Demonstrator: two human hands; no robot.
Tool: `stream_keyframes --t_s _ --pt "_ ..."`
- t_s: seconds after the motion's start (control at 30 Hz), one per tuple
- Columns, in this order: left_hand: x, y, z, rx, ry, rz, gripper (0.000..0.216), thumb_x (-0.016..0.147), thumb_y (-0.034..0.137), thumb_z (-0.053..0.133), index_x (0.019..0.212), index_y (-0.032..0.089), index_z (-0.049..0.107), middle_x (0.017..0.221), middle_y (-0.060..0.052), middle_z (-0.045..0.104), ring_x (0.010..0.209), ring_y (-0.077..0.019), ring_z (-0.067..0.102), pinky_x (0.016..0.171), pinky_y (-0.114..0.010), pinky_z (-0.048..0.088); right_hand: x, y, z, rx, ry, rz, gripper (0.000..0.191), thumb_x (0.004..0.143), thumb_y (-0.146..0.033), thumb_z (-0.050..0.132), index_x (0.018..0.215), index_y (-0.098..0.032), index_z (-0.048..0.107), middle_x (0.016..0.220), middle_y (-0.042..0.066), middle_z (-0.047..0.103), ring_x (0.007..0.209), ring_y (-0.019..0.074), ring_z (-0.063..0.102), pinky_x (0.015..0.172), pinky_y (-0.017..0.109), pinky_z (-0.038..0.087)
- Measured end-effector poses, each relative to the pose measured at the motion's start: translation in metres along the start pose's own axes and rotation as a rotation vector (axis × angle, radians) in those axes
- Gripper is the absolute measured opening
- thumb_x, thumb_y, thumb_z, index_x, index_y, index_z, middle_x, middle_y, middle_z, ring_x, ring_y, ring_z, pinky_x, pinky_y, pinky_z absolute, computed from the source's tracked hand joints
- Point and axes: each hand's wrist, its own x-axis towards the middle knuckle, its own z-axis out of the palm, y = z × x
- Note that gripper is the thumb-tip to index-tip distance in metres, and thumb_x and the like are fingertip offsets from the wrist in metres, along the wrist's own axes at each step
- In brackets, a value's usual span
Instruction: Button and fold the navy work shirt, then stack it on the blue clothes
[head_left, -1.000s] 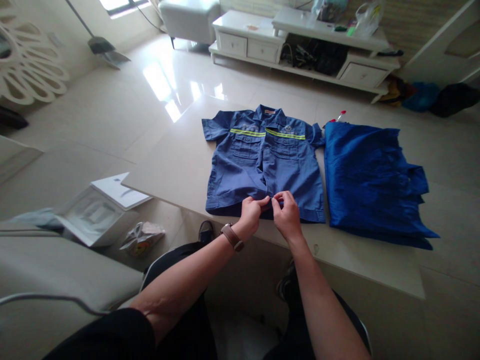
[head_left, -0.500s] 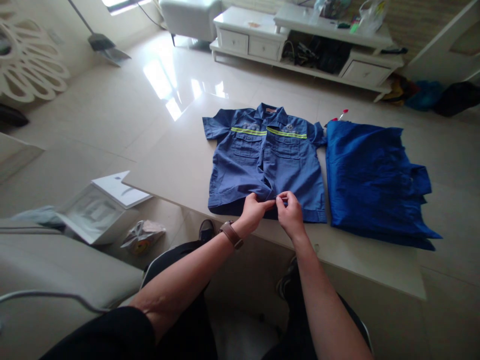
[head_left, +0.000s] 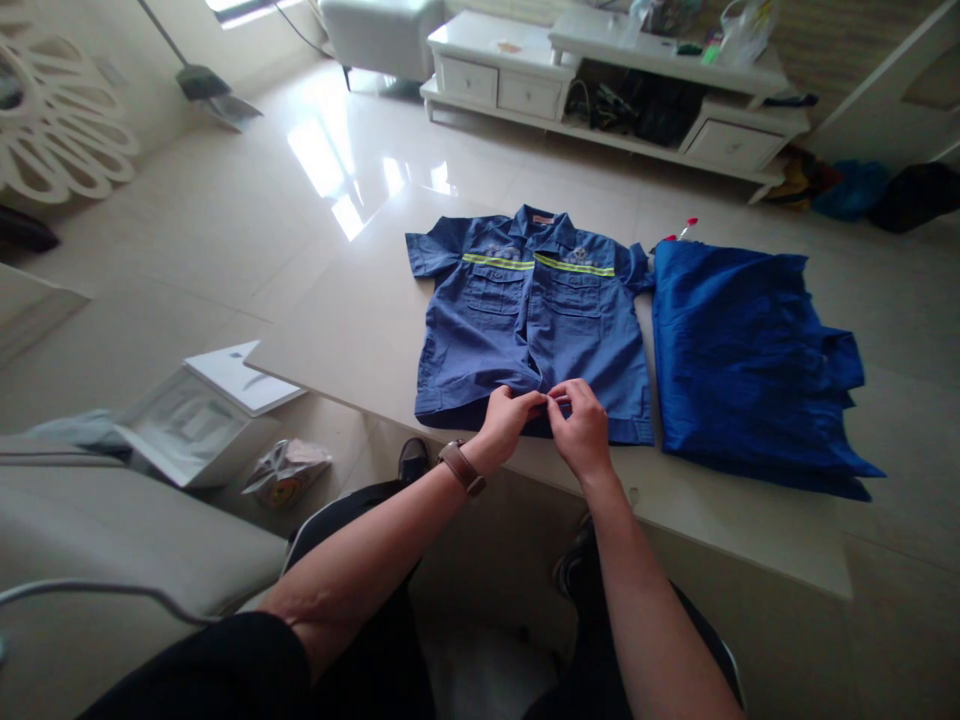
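Both hands meet at the shirt's (head_left: 532,330) bottom front edge: the left hand (head_left: 504,425) and right hand (head_left: 579,432) each pinch the fabric with fingertips, the shirt lying flat on the table (head_left: 352,330) beside folded blue cloth (head_left: 742,360).

No text, number or brand can be read: the shirt (head_left: 534,320) has a small emblem above its chest pocket and a collar label, both far beyond the fingers (head_left: 559,398), but they are too blurred to read.
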Motion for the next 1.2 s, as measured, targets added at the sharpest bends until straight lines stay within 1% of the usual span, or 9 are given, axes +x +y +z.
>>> stream_keyframes --t_s 0.13,0.33,0.53,0.7,0.87,0.97,1.07,1.13,1.2 --pt "-0.003 0.003 -0.001 -0.015 -0.062 0.001 0.033 0.06 0.014 0.094 0.073 0.013 0.064 0.075 -0.004 0.071 0.072 -0.0166 0.067 0.085 -0.038 0.057 -0.001 0.001 0.003 0.023 0.03 0.023 0.008 0.093 -0.026 0.053 0.086 -0.024 0.057 0.094 0.005 0.064 0.082 0.0216 0.064 0.078 0.036 0.05" --pt "-0.006 0.011 -0.001 0.06 -0.12 0.097 0.027 0.061 0.013 0.092 0.073 0.013 0.068 0.073 -0.004 0.072 0.067 -0.0144 0.063 0.071 -0.029 0.052 0.004 0.003 0.005 0.154 0.097 0.143 0.014 0.089 -0.036 0.057 0.084 -0.023 0.06 0.091 0.006 0.066 0.083 0.0227 0.063 0.075 0.036 0.05" --pt "0.001 0.014 -0.001 0.186 -0.121 0.253 0.022 0.062 0.008 0.087 0.07 0.014 0.067 0.07 -0.001 0.069 0.066 -0.0137 0.06 0.069 -0.027 0.048 0.008 0.011 0.01 0.269 0.112 0.226 0.022 0.082 -0.044 0.062 0.08 -0.022 0.063 0.087 0.005 0.065 0.085 0.0226 0.061 0.082 0.038 0.05" --pt "0.004 0.014 -0.002 0.285 -0.129 0.345 0.024 0.061 0.007 0.086 0.073 0.016 0.068 0.077 -0.003 0.072 0.075 -0.0173 0.065 0.074 -0.028 0.049 0.008 0.022 0.017 0.447 0.054 0.398 0.032 0.075 -0.053 0.068 0.082 -0.021 0.064 0.08 0.002 0.066 0.079 0.0208 0.06 0.082 0.038 0.048" --pt "0.002 0.012 -0.001 0.403 -0.094 0.426 0.022 0.066 0.008 0.084 0.075 0.017 0.066 0.075 -0.002 0.07 0.069 -0.0148 0.061 0.066 -0.026 0.044 0.008 0.024 0.018 0.495 0.11 0.451 0.038 0.071 -0.057 0.072 0.081 -0.021 0.065 0.077 0.002 0.066 0.078 0.0204 0.059 0.081 0.037 0.048" --pt "0.001 0.009 -0.001 0.444 -0.06 0.418 0.023 0.07 0.018 0.087 0.073 0.018 0.064 0.071 -0.001 0.068 0.063 -0.0132 0.058 0.06 -0.025 0.041 0.009 0.023 0.013 0.489 0.15 0.443 0.037 0.072 -0.055 0.073 0.082 -0.021 0.065 0.08 0.002 0.066 0.08 0.0209 0.06 0.084 0.038 0.048" --pt "-0.003 0.004 -0.002 0.463 -0.039 0.338 0.031 0.073 0.033 0.088 0.068 0.019 0.06 0.061 0.0 0.065 0.057 -0.0143 0.06 0.054 -0.025 0.04 0.01 0.025 0.006 0.509 0.18 0.466 0.037 0.072 -0.054 0.072 0.083 -0.02 0.065 0.077 0.001 0.064 0.076 0.0199 0.058 0.078 0.036 0.046" --pt "-0.008 0.001 -0.002 0.445 -0.059 0.282 0.038 0.076 0.041 0.086 0.063 0.02 0.057 0.053 0.0 0.062 0.051 -0.0142 0.06 0.051 -0.025 0.039 0.011 0.026 0.004 0.515 0.199 0.478 0.038 0.071 -0.055 0.073 0.084 -0.021 0.064 0.075 0.0 0.063 0.073 0.019 0.057 0.073 0.034 0.044" --pt "-0.014 -0.001 0.0 0.366 -0.113 0.233 0.042 0.077 0.046 0.084 0.06 0.018 0.059 0.054 -0.003 0.065 0.05 -0.0132 0.061 0.05 -0.024 0.042 0.011 0.027 0.003 0.519 0.204 0.482 0.039 0.071 -0.056 0.074 0.084 -0.021 0.063 0.074 0.0 0.062 0.072 0.0186 0.056 0.072 0.033 0.044"
